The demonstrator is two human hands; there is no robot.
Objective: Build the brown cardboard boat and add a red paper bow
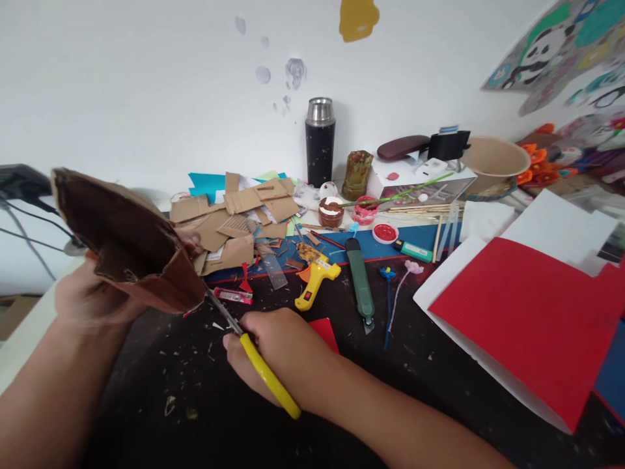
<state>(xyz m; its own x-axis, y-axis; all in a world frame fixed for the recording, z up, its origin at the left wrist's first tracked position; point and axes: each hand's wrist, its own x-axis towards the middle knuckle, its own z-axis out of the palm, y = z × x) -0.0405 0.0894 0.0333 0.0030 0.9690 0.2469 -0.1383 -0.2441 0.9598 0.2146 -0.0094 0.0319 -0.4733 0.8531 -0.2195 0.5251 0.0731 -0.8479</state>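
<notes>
Brown hollow cardboard form (180, 286), raised over dark tabletop (141, 404): probably light, fairly stiff, thin rim prone to creasing; best supported broadly from beneath. Left hand (92, 299) gripping its underside. Right hand (288, 352) clasping yellow-handled metal scissors (266, 371), blades at form's lower corner.

Black thermos (320, 148) with a silver cap, upright beside a white wall (146, 85).
Right of the thermos, a brown case (401, 148) tops a white box (383, 180); farther right, a beige bowl (495, 156), orange flowers (537, 160) and, higher, a panda picture (540, 52).
</notes>
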